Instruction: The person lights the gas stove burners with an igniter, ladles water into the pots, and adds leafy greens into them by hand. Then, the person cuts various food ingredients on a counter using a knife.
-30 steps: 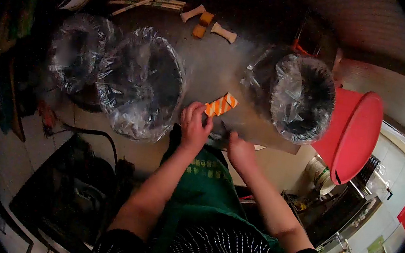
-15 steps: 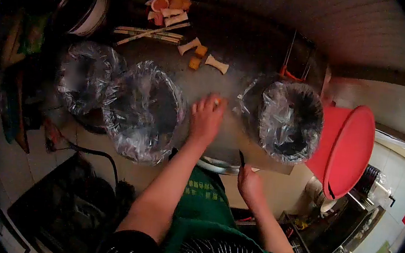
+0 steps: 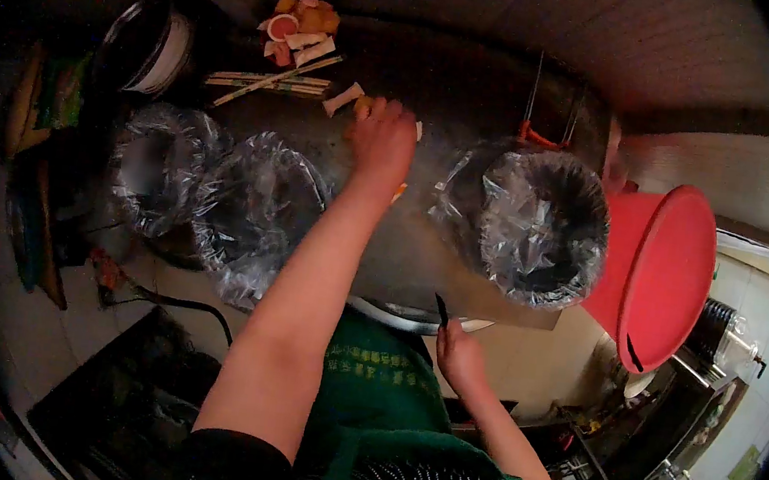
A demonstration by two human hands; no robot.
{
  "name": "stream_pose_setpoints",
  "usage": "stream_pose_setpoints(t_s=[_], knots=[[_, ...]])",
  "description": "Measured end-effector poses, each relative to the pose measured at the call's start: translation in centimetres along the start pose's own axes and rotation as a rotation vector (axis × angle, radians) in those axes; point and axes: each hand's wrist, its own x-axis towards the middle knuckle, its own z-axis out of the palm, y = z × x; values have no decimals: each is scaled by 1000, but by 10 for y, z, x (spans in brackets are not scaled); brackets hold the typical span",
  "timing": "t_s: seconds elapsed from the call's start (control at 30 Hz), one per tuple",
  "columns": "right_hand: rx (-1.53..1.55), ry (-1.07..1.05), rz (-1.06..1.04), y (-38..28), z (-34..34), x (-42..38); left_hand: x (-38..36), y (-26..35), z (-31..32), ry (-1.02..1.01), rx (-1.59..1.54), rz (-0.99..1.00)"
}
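Note:
My left hand (image 3: 384, 142) reaches over the far middle of the dark work surface (image 3: 402, 251), its fingers bent down over small pieces; what they grip is hidden. A pale bow-shaped piece (image 3: 343, 99) lies just left of the fingers, and the end of another pale piece (image 3: 418, 131) shows at their right. Below the wrist lies a small orange piece (image 3: 399, 192). Near the front edge, my right hand (image 3: 461, 353) is closed around a knife (image 3: 441, 311) with a dark blade pointing away. A silvery rim (image 3: 404, 318) curves beneath the surface's front edge.
Plastic-lined containers stand left (image 3: 162, 170), centre-left (image 3: 262, 199) and right (image 3: 545, 229). Green-white sticks (image 3: 270, 84) and a pile of food-like pieces (image 3: 301, 33) lie at the back. A red basin (image 3: 671, 279) is at the right, a round pot (image 3: 149, 47) at the back left.
My left hand has moved away from me, from the middle of the surface to the small pieces, leaving an orange piece behind. My right hand still holds the knife near the front edge.

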Motion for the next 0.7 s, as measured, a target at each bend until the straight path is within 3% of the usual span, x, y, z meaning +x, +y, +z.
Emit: stream_pose_setpoints(t_s=[0.1,0.2,0.23,0.33,0.47,0.57,0.7], knots=[[42,40,-3,-6,-1,4,-11,7,-22,108,-63,-9],[104,121,-30,-1,4,9,-76,31,-68,-49,-295,-159],[153,188,-63,1,7,10,-103,36,-64,-121,-312,-175],[94,97,-19,-14,-4,22,-164,42,-24,-166,-441,-192],[-46,91,-75,-18,6,51,-178,42,-18,-192,-547,-289],[-161,126,-188,-30,8,70,-189,36,-12,-1,-659,-284],[-288,56,-219,-48,8,84,-193,32,-3,-23,-684,-287]])
